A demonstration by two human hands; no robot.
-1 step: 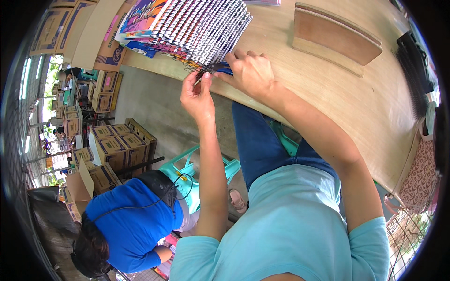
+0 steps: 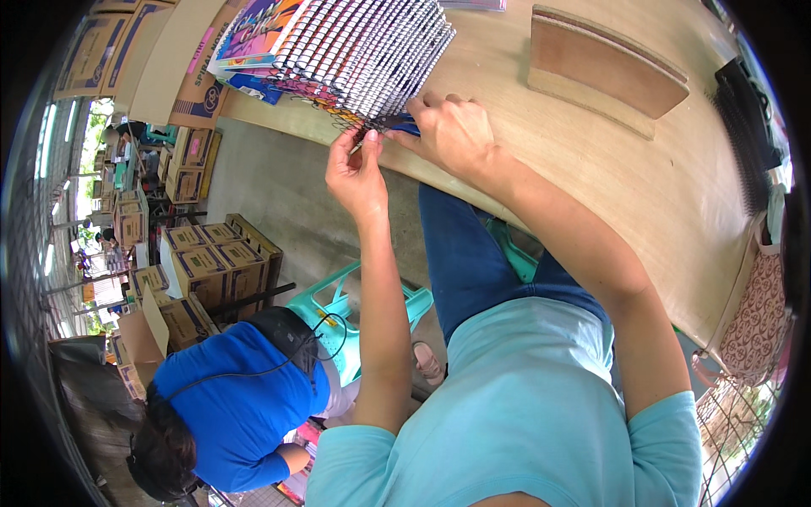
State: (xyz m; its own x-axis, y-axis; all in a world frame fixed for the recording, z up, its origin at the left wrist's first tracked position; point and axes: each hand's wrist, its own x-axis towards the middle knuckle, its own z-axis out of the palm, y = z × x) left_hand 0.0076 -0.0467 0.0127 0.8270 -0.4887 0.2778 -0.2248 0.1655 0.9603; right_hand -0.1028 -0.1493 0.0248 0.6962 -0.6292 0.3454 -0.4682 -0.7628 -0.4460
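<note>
A thick stack of spiral notebooks [image 2: 363,55] with colourful covers lies at the table's near left edge, wire bindings toward me. At its near lower corner my left hand [image 2: 359,173] is closed, thumb and fingers pinching a dark end of wire coil [image 2: 365,133]. Close beside it, my right hand [image 2: 452,135] curls around blue-handled pliers [image 2: 407,123]. The dark tips of the pliers reach toward the coil at my left fingertips. Fingers hide much of the tool, and I cannot tell whether its jaws touch the wire.
A wooden table [image 2: 591,177] carries an upright board holder [image 2: 604,68] and, far right, black coils [image 2: 743,135]. Cardboard boxes [image 2: 203,262] stand at left. A person in blue [image 2: 236,397] bends beside a turquoise stool [image 2: 338,304]. A patterned bag [image 2: 752,329] hangs at right.
</note>
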